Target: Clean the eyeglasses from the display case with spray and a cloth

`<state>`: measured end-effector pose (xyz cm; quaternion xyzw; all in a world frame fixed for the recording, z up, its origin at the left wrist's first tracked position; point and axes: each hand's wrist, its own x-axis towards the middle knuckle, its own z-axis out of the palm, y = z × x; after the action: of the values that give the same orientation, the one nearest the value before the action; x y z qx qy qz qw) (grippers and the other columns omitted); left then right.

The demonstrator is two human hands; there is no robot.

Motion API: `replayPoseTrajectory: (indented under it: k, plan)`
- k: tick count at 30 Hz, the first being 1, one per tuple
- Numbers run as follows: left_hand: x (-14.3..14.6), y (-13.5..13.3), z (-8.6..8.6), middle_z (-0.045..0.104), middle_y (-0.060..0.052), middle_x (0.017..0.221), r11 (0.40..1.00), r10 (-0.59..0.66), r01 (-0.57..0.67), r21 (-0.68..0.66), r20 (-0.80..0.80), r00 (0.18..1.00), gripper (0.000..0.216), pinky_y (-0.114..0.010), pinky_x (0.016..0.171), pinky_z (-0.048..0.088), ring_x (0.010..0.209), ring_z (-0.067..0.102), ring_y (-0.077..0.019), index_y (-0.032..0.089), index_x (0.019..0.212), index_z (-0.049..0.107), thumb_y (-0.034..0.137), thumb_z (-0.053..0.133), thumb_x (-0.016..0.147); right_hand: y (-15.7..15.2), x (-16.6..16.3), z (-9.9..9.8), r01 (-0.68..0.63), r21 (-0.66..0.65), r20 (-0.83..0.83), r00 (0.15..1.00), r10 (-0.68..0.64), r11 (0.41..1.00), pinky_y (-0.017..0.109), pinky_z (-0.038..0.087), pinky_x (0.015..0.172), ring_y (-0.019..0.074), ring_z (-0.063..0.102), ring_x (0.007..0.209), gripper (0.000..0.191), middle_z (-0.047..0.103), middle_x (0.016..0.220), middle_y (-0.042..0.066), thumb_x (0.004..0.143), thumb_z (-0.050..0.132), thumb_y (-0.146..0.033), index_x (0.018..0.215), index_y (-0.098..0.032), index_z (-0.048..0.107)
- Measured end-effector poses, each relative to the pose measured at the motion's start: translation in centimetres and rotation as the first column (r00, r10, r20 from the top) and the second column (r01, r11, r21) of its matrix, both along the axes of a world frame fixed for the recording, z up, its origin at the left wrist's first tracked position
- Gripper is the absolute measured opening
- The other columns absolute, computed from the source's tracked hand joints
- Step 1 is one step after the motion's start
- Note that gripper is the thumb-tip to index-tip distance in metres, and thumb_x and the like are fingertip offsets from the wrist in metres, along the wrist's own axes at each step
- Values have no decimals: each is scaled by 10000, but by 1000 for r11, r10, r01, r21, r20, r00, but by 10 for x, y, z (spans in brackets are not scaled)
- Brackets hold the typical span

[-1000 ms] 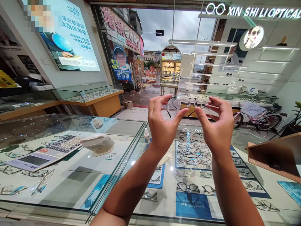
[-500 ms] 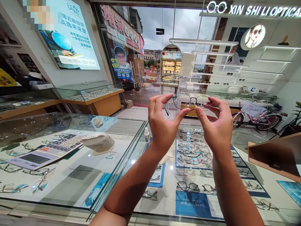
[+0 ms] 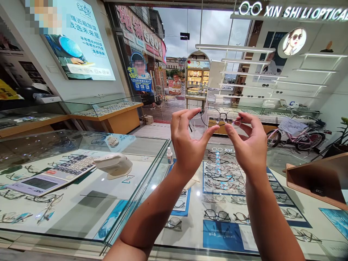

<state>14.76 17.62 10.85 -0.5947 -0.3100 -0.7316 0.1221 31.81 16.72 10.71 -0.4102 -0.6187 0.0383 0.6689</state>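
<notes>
A thin dark-rimmed pair of glasses (image 3: 220, 117) is held up at chest height over the glass counter, between both my hands. My left hand (image 3: 187, 143) pinches its left side, thumb under the rim and fingers over the top. On the other side my right hand (image 3: 250, 145) pinches the right rim the same way. The lenses look clear and the shop shows through them. One temple tip hangs down beside my left fingers.
Below lies a glass display counter (image 3: 152, 170) with several frames inside. On its left top sit a calculator (image 3: 54, 174), a white holder (image 3: 114, 165) and a small bottle (image 3: 170, 156). A wooden box (image 3: 318, 179) stands at right, a pink bicycle (image 3: 296, 136) beyond.
Both hands have shifted a little upward and closer together with the glasses; my right fingers have slid inward along the rim. Nothing else has moved.
</notes>
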Motion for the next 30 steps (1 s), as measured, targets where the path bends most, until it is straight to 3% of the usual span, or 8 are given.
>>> replayPoseTrajectory:
  k: [8,18,30]
  plan:
    - [0,1,0,670,-88,1230,999,27,-27,-33,5,1000,557,-437,1007,574,1158,650,-262,248,1255,689,539,891,825,2,0,1,-25,-37,-18,1000,24,999,386,654,752,277,714,1131,623,685,1305,128,883,773,-647,1338,-245,633]
    - [-7,35,-8,743,-79,1125,973,-137,143,-181,47,989,549,-375,874,598,1007,738,-223,256,1221,711,599,869,823,8,-4,-1,253,205,73,959,-273,946,402,643,734,264,674,1076,542,627,1265,102,919,742,-628,1329,-287,642]
    - [-7,38,-8,725,-86,1174,997,-13,13,-75,-8,1000,573,-397,911,599,1082,715,-249,249,1240,721,632,842,832,15,-5,-4,175,139,49,982,-183,975,438,648,836,274,673,1130,546,617,1304,97,920,739,-628,1328,-283,625]
